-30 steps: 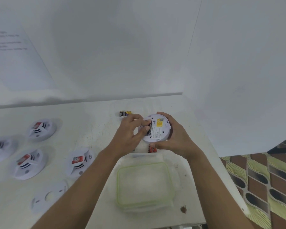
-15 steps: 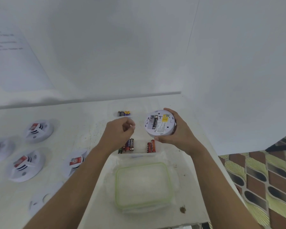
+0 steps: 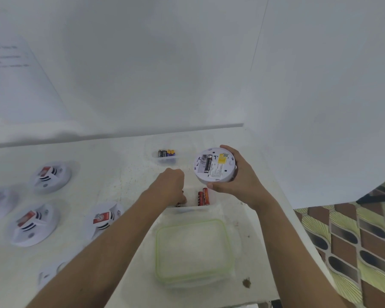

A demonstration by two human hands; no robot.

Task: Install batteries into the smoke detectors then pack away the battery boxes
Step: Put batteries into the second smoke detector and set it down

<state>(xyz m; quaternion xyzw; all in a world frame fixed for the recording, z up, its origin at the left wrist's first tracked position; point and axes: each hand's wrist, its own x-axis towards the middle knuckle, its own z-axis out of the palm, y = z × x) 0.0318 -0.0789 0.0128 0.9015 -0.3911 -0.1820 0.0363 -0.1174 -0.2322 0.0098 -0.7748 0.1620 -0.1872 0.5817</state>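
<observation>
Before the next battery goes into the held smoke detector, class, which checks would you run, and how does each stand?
1. Smoke detector held back-side up in the right hand: ok.
2. One black battery seated in its compartment: ok.
3. Neighbouring slot free for another battery: ok.
4. Left hand has gripped a battery in the near battery box: cannot tell, fingertips hidden.
5. Red batteries available in that box: ok.
6. Polarity of the seated battery: cannot tell.
</observation>
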